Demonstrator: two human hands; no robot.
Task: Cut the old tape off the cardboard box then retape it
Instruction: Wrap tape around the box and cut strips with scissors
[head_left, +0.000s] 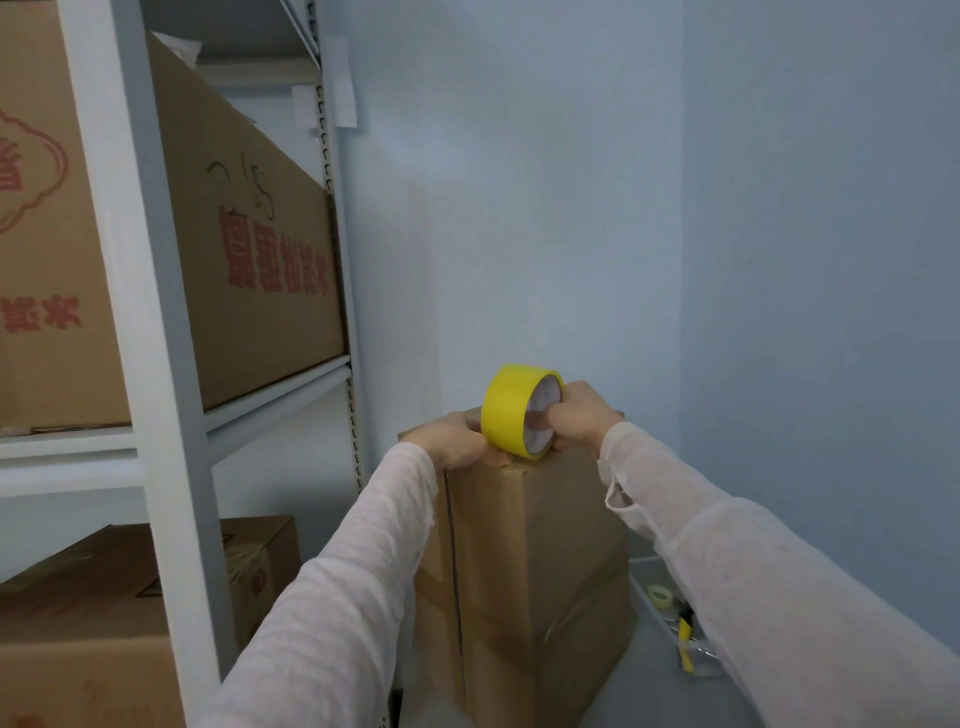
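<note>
Pale blue wall (571, 182) fills 12 to 3 o'clock. Grey-white metal rack (156, 364) runs the whole 9 o'clock side. On its upper shelf there's a big brown carton (249, 234) with red print and handwritten digits, and another red-printed carton (47, 260) beside it at far 9. A lower carton (78, 623) sits on the shelf at 8 o'clock.

Task item: tall cardboard box (535, 545), centre to 6 o'clock, standing upright on the floor just right of the rack. Clear tape bands cross its near face.

Two arms in light knit sleeves come in from 6 and 4 o'clock and meet at the box top.

Left hand (457, 441) is at the top near-left edge of the box, grip curled over that edge, fingertips right at the foot of the roll.

Right hand (576, 415) is at the 3 o'clock side of the roll, grip clamped on it, fingers hooked into the core.

Yellow tape roll (506, 410) stands on edge on the box top, between the two hands, open core facing 3 o'clock.

Floor at 4 o'clock: small clear tape roll (658, 594), and just below it a yellow-handled tool (684, 644), partly hidden by the right sleeve; type can't be told.
</note>
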